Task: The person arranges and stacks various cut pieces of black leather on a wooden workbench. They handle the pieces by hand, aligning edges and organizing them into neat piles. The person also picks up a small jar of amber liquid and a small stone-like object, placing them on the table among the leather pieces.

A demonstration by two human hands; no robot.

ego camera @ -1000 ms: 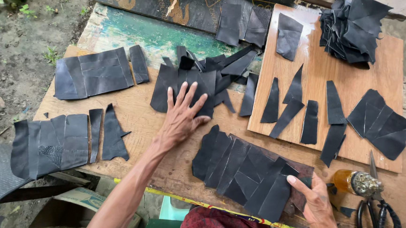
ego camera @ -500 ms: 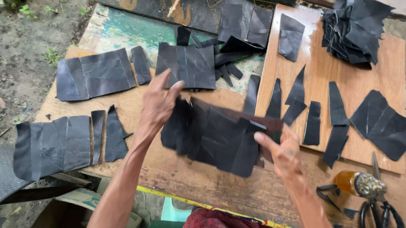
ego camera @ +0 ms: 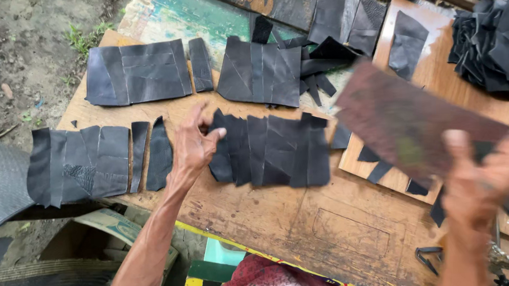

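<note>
The left hand (ego camera: 193, 144) reaches up from the bottom edge on a long bare forearm, wrist bent, fingers curled and pinching the left edge of a black pieced sheet of rubber-like panels (ego camera: 270, 151) that lies flat on the wooden tabletop (ego camera: 282, 218). The right hand (ego camera: 483, 176) is raised at about four o'clock from that sheet, blurred, clenched round the lower end of a flat reddish-brown board (ego camera: 403, 119), which it holds tilted in the air, its far end pointing toward ten o'clock and covering part of the lighter wooden cutting board (ego camera: 438, 73) beneath.

Nearest the viewer, at six o'clock, are a red patterned cloth (ego camera: 269, 280) and a yellow, black and green checked surface (ego camera: 195, 285). Dark scissors (ego camera: 429, 256) lie at the lower right, partly hidden by the right wrist.

At nine o'clock from the left hand lies another pieced black sheet (ego camera: 79, 162) with two loose strips (ego camera: 149, 155) just beside it. Farther off, at eleven o'clock, sits a third wide sheet (ego camera: 135, 73) with a narrow strip (ego camera: 201, 64) beside it; at one o'clock, a fourth (ego camera: 262, 72) beside a tangle of strips. Small black offcuts poke out from under the held board. At the far right corner a heap of black scraps (ego camera: 492, 40) is piled up. Bare earth with a few weeds (ego camera: 20, 63) shows at the left.
</note>
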